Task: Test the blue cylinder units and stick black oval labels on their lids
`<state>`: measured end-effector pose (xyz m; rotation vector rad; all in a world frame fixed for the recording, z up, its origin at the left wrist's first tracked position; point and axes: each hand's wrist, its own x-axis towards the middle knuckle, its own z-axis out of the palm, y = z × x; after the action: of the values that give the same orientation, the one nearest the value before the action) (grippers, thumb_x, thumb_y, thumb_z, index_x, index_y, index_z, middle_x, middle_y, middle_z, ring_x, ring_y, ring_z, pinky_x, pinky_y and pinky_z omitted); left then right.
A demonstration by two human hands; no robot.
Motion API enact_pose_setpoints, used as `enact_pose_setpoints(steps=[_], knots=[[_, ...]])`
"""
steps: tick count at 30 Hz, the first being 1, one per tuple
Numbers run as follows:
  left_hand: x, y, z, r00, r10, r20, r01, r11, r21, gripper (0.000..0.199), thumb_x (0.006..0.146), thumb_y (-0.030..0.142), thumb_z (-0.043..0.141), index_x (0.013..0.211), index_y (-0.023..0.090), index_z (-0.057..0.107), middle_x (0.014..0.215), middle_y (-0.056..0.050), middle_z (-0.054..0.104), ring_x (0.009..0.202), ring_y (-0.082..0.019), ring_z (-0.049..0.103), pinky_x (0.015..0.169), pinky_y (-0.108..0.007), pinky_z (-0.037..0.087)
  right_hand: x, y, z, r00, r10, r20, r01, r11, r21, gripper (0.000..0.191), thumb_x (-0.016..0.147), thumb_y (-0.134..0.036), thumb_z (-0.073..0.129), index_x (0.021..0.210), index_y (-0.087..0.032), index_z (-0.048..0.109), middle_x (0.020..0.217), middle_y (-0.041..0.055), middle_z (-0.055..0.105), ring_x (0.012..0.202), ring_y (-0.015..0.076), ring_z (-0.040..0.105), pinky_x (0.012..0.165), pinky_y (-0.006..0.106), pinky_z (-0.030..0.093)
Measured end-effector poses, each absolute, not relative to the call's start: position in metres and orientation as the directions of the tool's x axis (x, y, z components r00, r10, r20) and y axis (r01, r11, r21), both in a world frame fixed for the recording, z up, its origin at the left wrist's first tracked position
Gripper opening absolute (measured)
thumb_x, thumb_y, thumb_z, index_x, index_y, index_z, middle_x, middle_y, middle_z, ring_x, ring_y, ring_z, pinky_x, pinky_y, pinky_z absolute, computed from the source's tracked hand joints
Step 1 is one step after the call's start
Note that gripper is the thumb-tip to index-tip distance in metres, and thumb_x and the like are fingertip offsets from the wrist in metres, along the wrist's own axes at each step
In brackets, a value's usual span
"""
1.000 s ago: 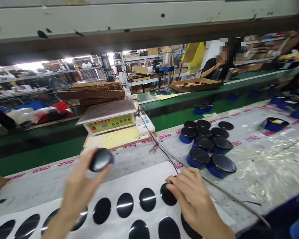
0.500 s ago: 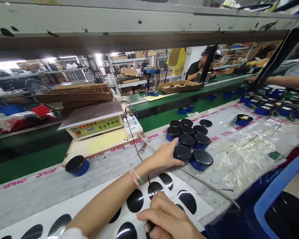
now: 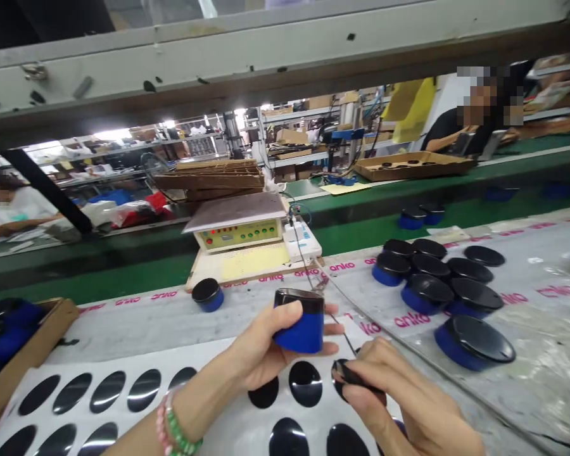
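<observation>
My left hand (image 3: 261, 354), with beaded bracelets at the wrist, is wrapped round a blue round part with a glossy black top (image 3: 300, 323), raised above the white sheet. Beside it on the right, my right hand (image 3: 399, 392) grips a small black tool (image 3: 354, 375) between thumb and fingers; a thin black cord appears to run to it. Beneath both hands lies a white sheet (image 3: 237, 405) with rows of black glossy discs (image 3: 305, 384). Part of the sheet is hidden by my hands.
More black-topped blue parts (image 3: 427, 294) stand grouped at right; a single one (image 3: 208, 295) stands left. A control box (image 3: 240, 234) with lit buttons sits at the back, before a green conveyor (image 3: 361, 221). A cardboard box (image 3: 52, 335) is far left. People work beyond.
My left hand has taken one blue part from the group and brought it left, towards my right hand. The view has turned left, bringing the cardboard box into sight.
</observation>
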<state>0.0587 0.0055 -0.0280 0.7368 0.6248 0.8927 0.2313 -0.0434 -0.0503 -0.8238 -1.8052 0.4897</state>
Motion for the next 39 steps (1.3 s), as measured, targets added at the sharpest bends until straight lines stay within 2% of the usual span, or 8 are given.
enact_pose_setpoints(steps=[5,13,18,22,26,30,34,39], knots=[[0.034,-0.011,-0.016,0.405,0.862,-0.305,-0.434,0.475,0.766,0.052,0.085,0.062,0.046,0.114,0.021,0.059,0.093,-0.006,0.067,0.084,-0.018,0.065,0.077,-0.029,0.049,0.205,-0.034,-0.035,-0.271,0.667,0.694,0.397,0.735,-0.550,0.009,0.089,-0.014,0.051,0.086,-0.019,0.058,0.069,0.0007,0.052,0.064,0.0136,0.051,0.058,0.025,0.045],[0.014,-0.015,-0.026,0.328,0.944,-0.027,-0.197,0.096,0.976,0.051,0.074,0.058,0.065,0.104,0.019,0.052,0.099,-0.004,0.058,0.093,-0.017,0.055,0.079,-0.026,0.042,0.190,-0.037,-0.030,-0.332,0.634,0.699,0.498,0.747,-0.441,0.011,0.089,-0.014,0.050,0.081,-0.019,0.056,0.066,0.0002,0.051,0.062,0.0144,0.048,0.061,0.029,0.040],[0.009,-0.023,-0.018,0.292,0.956,-0.024,-0.025,0.032,0.999,0.045,0.086,0.061,0.044,0.110,0.023,0.042,0.106,-0.004,0.054,0.098,-0.018,0.051,0.088,-0.032,0.040,0.191,-0.037,-0.029,-0.321,0.609,0.725,0.539,0.747,-0.389,0.009,0.087,-0.012,0.053,0.080,-0.017,0.055,0.064,0.0003,0.047,0.061,0.0149,0.044,0.062,0.031,0.036],[0.005,-0.032,-0.027,0.200,0.972,0.124,0.230,-0.170,0.958,0.052,0.084,0.059,0.051,0.119,0.027,0.032,0.109,-0.004,0.053,0.099,-0.018,0.052,0.087,-0.033,0.042,0.190,-0.039,-0.030,-0.353,0.614,0.706,0.576,0.737,-0.353,0.013,0.087,-0.012,0.053,0.075,-0.017,0.053,0.062,0.0008,0.045,0.061,0.0158,0.043,0.062,0.032,0.035],[0.007,-0.034,-0.038,0.197,0.886,0.420,0.415,-0.463,0.783,0.059,0.083,0.060,0.050,0.125,0.027,0.026,0.111,-0.006,0.052,0.097,-0.019,0.056,0.081,-0.032,0.050,0.187,-0.037,-0.038,-0.294,0.629,0.720,0.570,0.720,-0.396,0.010,0.088,-0.010,0.050,0.082,-0.017,0.053,0.067,0.0013,0.046,0.064,0.0161,0.045,0.063,0.031,0.037],[0.011,-0.030,-0.030,0.332,0.617,0.713,0.650,-0.698,0.302,0.062,0.085,0.046,0.057,0.131,0.011,0.035,0.121,-0.015,0.043,0.118,-0.024,0.046,0.098,-0.035,0.046,0.183,-0.028,-0.053,-0.331,0.722,0.608,0.446,0.687,-0.574,0.015,0.092,-0.010,0.040,0.091,-0.021,0.050,0.076,0.0006,0.052,0.068,0.0124,0.052,0.060,0.022,0.043],[0.014,-0.033,-0.015,0.537,0.362,0.762,0.640,-0.763,-0.089,0.042,0.082,0.018,0.065,0.120,0.008,0.051,0.108,-0.010,0.042,0.119,-0.028,0.044,0.107,-0.046,0.040,0.185,-0.024,-0.067,-0.321,0.745,0.585,0.367,0.667,-0.648,0.016,0.094,-0.013,0.036,0.094,-0.023,0.048,0.082,-0.0001,0.054,0.075,0.0106,0.056,0.066,0.016,0.047],[0.016,-0.033,-0.005,0.653,0.332,0.681,0.580,-0.797,-0.168,0.030,0.081,0.001,0.052,0.110,0.008,0.059,0.102,-0.008,0.039,0.109,-0.024,0.050,0.107,-0.047,0.041,0.193,-0.027,-0.076,-0.319,0.708,0.630,0.411,0.702,-0.581,0.013,0.093,-0.014,0.040,0.092,-0.023,0.049,0.083,0.0003,0.054,0.075,0.0110,0.056,0.070,0.017,0.048]])
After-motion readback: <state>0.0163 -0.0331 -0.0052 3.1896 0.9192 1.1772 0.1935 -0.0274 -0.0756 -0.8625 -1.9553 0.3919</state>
